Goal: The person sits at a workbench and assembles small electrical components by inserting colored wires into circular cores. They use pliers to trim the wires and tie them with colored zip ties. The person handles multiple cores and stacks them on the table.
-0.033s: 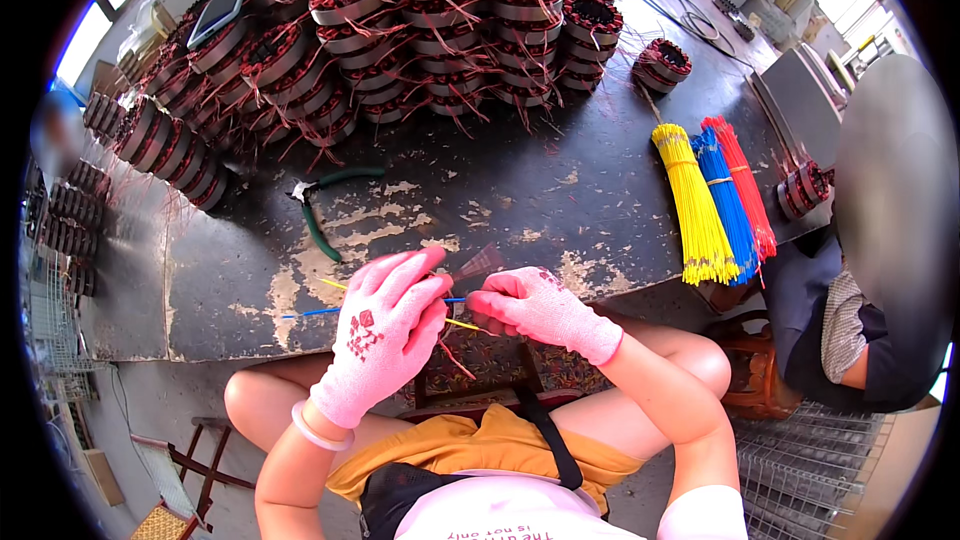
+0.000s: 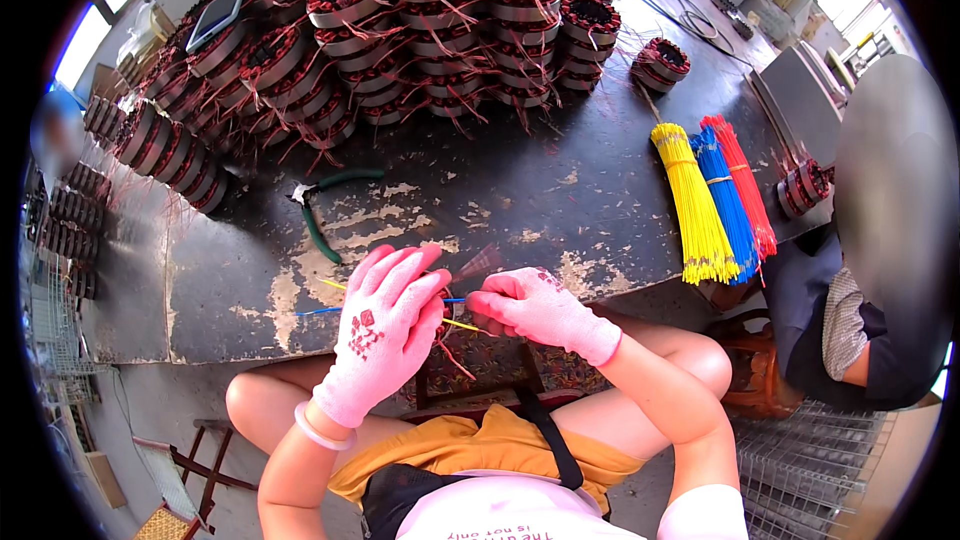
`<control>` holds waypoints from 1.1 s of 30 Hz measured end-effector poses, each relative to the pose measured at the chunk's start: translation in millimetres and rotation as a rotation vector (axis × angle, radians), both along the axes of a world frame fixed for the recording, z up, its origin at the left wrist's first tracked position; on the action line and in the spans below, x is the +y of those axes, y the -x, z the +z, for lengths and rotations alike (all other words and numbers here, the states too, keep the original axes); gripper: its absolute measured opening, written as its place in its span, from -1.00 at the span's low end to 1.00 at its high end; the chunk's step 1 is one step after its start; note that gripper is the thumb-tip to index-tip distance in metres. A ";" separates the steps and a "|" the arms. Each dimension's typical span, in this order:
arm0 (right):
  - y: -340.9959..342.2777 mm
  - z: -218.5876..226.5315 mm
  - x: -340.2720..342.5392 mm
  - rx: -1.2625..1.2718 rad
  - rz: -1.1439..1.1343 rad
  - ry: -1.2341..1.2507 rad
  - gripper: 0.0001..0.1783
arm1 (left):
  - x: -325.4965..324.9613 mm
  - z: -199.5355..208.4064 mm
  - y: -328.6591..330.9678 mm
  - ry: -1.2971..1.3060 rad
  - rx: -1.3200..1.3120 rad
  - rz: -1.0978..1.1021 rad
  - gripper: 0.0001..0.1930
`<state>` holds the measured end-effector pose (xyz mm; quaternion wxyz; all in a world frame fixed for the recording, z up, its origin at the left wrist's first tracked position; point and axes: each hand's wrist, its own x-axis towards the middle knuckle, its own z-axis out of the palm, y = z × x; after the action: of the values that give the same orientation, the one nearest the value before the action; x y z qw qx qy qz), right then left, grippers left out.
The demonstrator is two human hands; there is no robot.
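Note:
My left hand (image 2: 378, 325), in a pink glove, is closed at the table's front edge with its back toward me. A blue wire (image 2: 320, 311) and a yellow wire (image 2: 332, 283) stick out past it on the left and show again between my hands. Below its fingers hang thin reddish leads (image 2: 458, 364); what they join is hidden under the palm. My right hand (image 2: 535, 308), gloved the same, pinches the blue wire close by. The yellow wire's other end reaches just under the right fingertips.
Green-handled cutting pliers (image 2: 318, 202) lie beyond my left hand. Stacked motor stators (image 2: 435, 25) with red leads fill the back. Yellow (image 2: 692, 205), blue (image 2: 722, 200) and red wire bundles (image 2: 742, 185) lie right. A person (image 2: 880, 240) sits at the far right.
The free left end of the blue wire has slid a little to the right, toward my left hand. Both hands stay almost where they were.

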<state>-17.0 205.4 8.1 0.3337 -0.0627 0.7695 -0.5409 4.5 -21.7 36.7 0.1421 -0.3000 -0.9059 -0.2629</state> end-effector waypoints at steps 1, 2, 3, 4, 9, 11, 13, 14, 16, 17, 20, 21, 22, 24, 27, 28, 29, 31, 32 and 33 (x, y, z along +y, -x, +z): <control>0.5 4.1 -2.4 -0.012 0.010 -0.032 -0.62 | 0.6 -5.3 0.4 0.012 -0.006 0.024 -0.69; 0.5 2.4 -3.7 0.013 0.034 -0.039 -0.63 | 1.0 -10.8 1.2 0.024 -0.010 0.045 -0.68; -0.5 -1.7 0.5 0.037 0.041 -0.049 -0.63 | 3.9 -17.9 2.5 0.014 -0.042 0.055 -0.68; 1.0 -4.0 4.6 0.074 0.042 -0.059 -0.63 | 4.5 -24.5 5.0 0.006 -0.063 0.059 -0.67; -6.0 -6.6 56.6 -0.021 -0.260 0.147 -0.63 | 16.5 -22.3 1.2 -0.007 -0.141 0.051 -0.69; -15.3 8.8 102.5 0.056 -0.595 0.227 -0.64 | 4.6 -27.8 -0.3 0.004 -0.138 0.070 -0.70; -31.0 7.0 171.2 0.164 -1.009 0.319 -0.65 | 3.9 -27.9 0.7 -0.006 -0.193 0.080 -0.70; -47.1 2.2 215.1 0.387 -1.162 -0.023 -0.62 | 7.9 -30.2 -2.3 -0.016 -0.206 0.078 -0.69; -69.8 11.8 275.2 0.666 -1.331 -0.615 -0.53 | 8.6 -27.8 -4.8 0.012 -0.209 0.076 -0.68; -79.8 14.3 301.6 0.599 -1.367 -0.828 -0.42 | 9.0 -27.1 -3.5 0.034 -0.205 0.061 -0.68; -92.5 4.2 356.8 0.312 -1.179 -1.006 -0.26 | 15.3 -26.7 -2.0 0.047 -0.208 0.029 -0.67; -84.8 3.0 356.6 0.171 -1.102 -0.901 -0.26 | 12.8 -26.2 -2.7 0.052 -0.208 0.038 -0.67; -84.0 9.2 348.4 0.040 -1.102 -0.635 -0.32 | 9.9 -28.0 -2.8 0.062 -0.208 0.047 -0.66; -91.6 3.4 347.6 0.110 -1.069 -0.390 -0.48 | 7.8 -28.6 -3.3 0.065 -0.215 0.049 -0.66; -117.2 15.9 344.1 0.224 -1.125 -0.252 -0.57 | 9.0 -26.5 -5.0 0.076 -0.235 0.047 -0.65; -123.4 27.2 335.5 0.237 -1.137 -0.197 -0.60 | 7.3 -25.3 -6.5 0.083 -0.242 0.061 -0.64; -134.8 41.5 327.1 0.269 -1.147 -0.136 -0.60 | 8.6 -24.4 -7.3 0.116 -0.166 0.063 -0.63; -149.9 72.6 296.0 0.278 -1.159 -0.113 -0.67 | 12.8 -17.4 -9.0 0.195 -0.013 0.080 -0.60; -150.4 84.7 269.2 0.297 -1.137 -0.068 -0.72 | 16.5 -11.2 -9.6 0.152 0.090 0.059 -0.60; -148.4 94.9 234.5 0.310 -1.120 -0.028 -0.77 | 28.0 -1.3 -8.3 0.110 0.188 0.030 -0.60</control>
<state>131.4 439.9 103.0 -0.1191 0.2799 0.7323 -0.6093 12.8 6.3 35.4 0.2137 -0.3173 -0.9060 -0.1812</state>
